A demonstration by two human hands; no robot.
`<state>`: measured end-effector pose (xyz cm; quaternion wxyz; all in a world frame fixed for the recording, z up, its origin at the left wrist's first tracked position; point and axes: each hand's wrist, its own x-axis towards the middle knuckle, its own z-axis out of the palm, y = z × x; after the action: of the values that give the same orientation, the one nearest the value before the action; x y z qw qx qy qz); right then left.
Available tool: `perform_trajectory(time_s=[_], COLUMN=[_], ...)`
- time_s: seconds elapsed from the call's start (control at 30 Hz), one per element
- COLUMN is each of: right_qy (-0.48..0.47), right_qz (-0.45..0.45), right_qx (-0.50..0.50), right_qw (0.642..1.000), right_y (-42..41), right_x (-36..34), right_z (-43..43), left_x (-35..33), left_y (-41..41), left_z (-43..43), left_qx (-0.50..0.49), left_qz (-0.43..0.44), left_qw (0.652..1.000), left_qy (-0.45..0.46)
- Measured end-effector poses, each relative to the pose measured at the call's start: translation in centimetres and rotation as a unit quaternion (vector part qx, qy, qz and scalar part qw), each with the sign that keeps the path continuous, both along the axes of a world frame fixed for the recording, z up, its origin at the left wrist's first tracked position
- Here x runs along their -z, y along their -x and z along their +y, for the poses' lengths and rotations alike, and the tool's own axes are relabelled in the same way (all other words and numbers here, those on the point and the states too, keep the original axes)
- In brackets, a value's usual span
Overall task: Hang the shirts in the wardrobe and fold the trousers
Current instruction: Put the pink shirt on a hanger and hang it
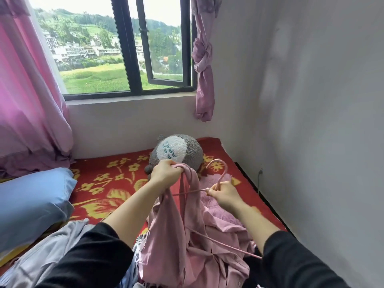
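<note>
A pink shirt (187,235) hangs in front of me over the bed. My left hand (165,172) grips a bunched part of its top edge and lifts it. My right hand (225,193) pinches a pink hanger (220,173) at the base of its hook, with the hook pointing up. One hanger arm runs left into the shirt, the other runs down and right toward my right sleeve. A grey garment (52,252) lies crumpled at the lower left. A patterned garment shows partly under the pink shirt.
A red blanket with yellow flowers (108,183) covers the bed. A grey plush toy (176,152) lies near the wall under the window (128,46). A blue pillow (31,202) is at the left. Pink curtains (25,100) hang at the left, a white wall (311,121) at the right.
</note>
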<state>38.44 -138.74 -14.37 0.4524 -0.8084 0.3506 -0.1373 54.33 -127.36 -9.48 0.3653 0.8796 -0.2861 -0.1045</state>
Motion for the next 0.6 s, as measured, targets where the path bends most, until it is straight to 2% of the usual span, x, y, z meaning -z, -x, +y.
perform_trajectory(time_s=[0.1,0.17,0.27,0.3,0.33,0.4,0.43,0.47,0.53,0.6], right_qy=[0.016,-0.028,-0.087,-0.095,-0.104,-0.132,-0.141,-0.144,-0.153,-0.177], right_qz=[-0.028,-0.087,-0.171,-0.187,-0.200,-0.225,-0.233,-0.237,-0.225,-0.206], right_qx=[0.043,0.067,0.060,0.053,0.045,0.020,0.008,0.000,-0.012,-0.026], right_qw=[0.999,0.994,0.980,0.976,0.973,0.965,0.962,0.961,0.962,0.962], right_y=[-1.1,-1.1,-0.7,-0.4,-0.1,0.3,0.3,0.3,0.4,0.7], right_x=[0.5,0.3,-0.3,-0.4,-0.5,-0.6,-0.6,-0.7,-0.9,-1.3], right_z=[1.9,2.2,2.3,2.3,2.4,2.6,2.8,3.1,3.6,4.2], left_x=[-0.4,-1.1,-2.1,-2.1,-2.1,-1.6,-1.0,-0.3,1.1,2.1], left_y=[1.3,1.6,0.9,0.5,0.3,0.2,-0.1,-0.4,-0.4,0.0], left_z=[0.8,2.3,4.9,5.4,5.6,5.4,5.2,5.0,4.6,4.4], left_qx=[0.097,0.188,0.316,0.337,0.329,0.239,0.185,0.157,0.189,0.216], left_qz=[0.061,0.120,0.248,0.265,0.259,0.169,0.086,-0.014,-0.145,-0.176], left_qw=[0.992,0.975,0.908,0.896,0.904,0.956,0.978,0.987,0.964,0.948], left_qy=[0.057,0.009,-0.122,-0.118,-0.086,0.024,0.046,0.019,-0.117,-0.155])
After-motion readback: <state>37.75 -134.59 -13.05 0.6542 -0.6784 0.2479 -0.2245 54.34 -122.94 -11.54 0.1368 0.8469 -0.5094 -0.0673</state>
